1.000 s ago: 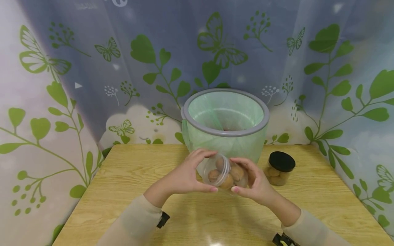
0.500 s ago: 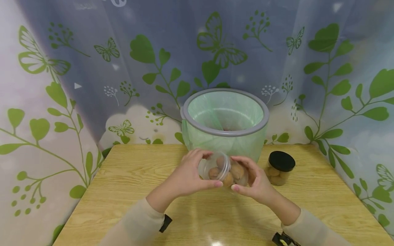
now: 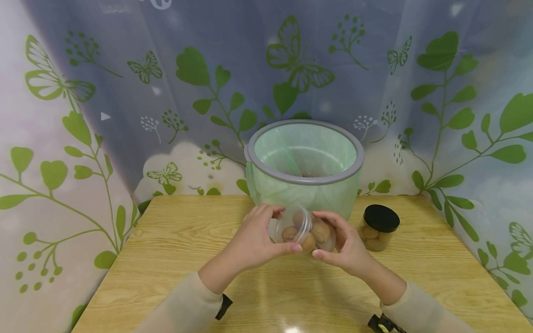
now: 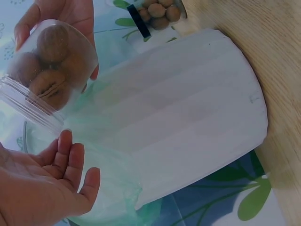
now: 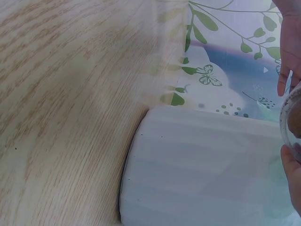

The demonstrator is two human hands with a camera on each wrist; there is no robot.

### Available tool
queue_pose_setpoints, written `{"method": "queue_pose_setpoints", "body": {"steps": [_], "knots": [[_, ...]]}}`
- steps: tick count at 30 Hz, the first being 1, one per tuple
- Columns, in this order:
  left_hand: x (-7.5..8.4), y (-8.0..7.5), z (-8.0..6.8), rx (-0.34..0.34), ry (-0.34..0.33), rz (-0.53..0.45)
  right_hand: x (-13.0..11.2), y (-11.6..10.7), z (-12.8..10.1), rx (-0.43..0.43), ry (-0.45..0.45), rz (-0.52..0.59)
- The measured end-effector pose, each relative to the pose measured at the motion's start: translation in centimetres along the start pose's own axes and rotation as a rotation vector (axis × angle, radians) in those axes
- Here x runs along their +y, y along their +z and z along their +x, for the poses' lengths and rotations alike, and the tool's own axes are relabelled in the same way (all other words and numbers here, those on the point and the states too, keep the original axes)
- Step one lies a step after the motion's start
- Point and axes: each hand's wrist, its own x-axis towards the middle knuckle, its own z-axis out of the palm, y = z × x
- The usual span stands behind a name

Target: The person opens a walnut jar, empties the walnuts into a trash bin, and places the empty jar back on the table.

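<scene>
The left hand point(image 3: 255, 240) curls round one end of a tilted clear jar of walnuts point(image 3: 309, 232), before the green-lined bin point(image 3: 308, 196); the right hand point(image 3: 347, 246) grips the other end; rightward, a black-lidded jar point(image 3: 380, 225) stands on the tabletop point(image 3: 179, 231).

We see 1 wooden table point(image 3: 179, 222), a bright glare point(image 3: 293, 329) at its near side; along its far edge hangs a blue-grey curtain point(image 3: 237, 32) printed with green leaves and butterflies.

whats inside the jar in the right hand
At least four brown nuts, likely walnuts, show through the clear jar in the left wrist view. The right hand and the nuts cover some of the inside; anything there is hidden.
</scene>
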Motion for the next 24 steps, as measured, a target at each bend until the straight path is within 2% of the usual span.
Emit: {"method": "queue_pose_setpoints", "body": {"steps": [5,12,15,19,24], "knots": [[-0.4,-0.3,0.1,-0.02,0.046,-0.01,-0.1,-0.1,-0.1,0.013,0.016,0.001],[-1.2,-1.1,0.7,-0.1,0.202,-0.046,-0.2,0.0,-0.1,0.016,0.032,0.0],[-1.3,-1.3,1.0,-0.146,0.246,-0.067,-0.3,0.0,-0.1,0.012,0.031,0.004],[-1.3,-1.5,1.1,-0.183,0.254,-0.086,-0.3,0.0,0.0,0.002,0.01,0.013],[-1.3,-1.6,1.2,-0.187,0.234,-0.091,-0.1,0.0,0.0,-0.007,-0.005,0.023]]}}
